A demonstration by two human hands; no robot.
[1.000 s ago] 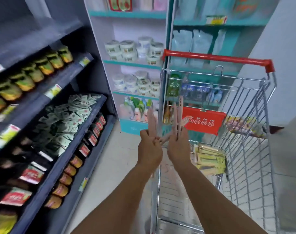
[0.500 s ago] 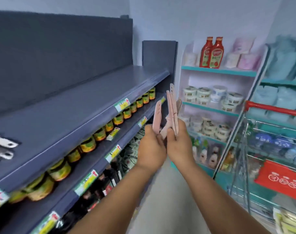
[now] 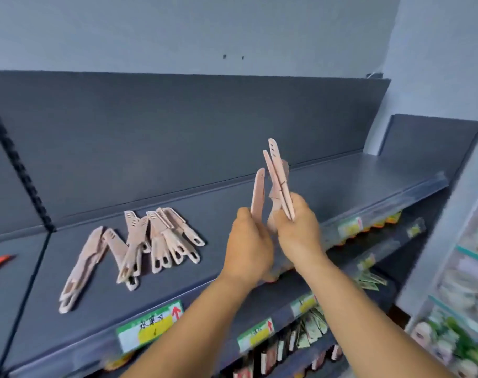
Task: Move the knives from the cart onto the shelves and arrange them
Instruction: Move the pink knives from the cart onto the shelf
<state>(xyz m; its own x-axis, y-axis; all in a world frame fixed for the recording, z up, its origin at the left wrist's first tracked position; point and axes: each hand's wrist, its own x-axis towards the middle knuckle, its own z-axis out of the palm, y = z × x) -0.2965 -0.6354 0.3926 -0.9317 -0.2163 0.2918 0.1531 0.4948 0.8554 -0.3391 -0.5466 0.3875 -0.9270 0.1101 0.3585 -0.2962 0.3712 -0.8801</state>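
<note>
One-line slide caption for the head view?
Both hands, left hand and right hand, hold pink knives upright above the grey shelf, beside a laid-out knife pile.

Shelf (image 3: pixel 341 184) bare rightward; knives (image 3: pixel 139 241) crowd left — passable.

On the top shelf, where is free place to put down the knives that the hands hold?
Free: the top shelf right of the knife pile, toward the end panel. Crowded: around that pile. A narrow bare strip runs along the front edge above the price tag.
</note>
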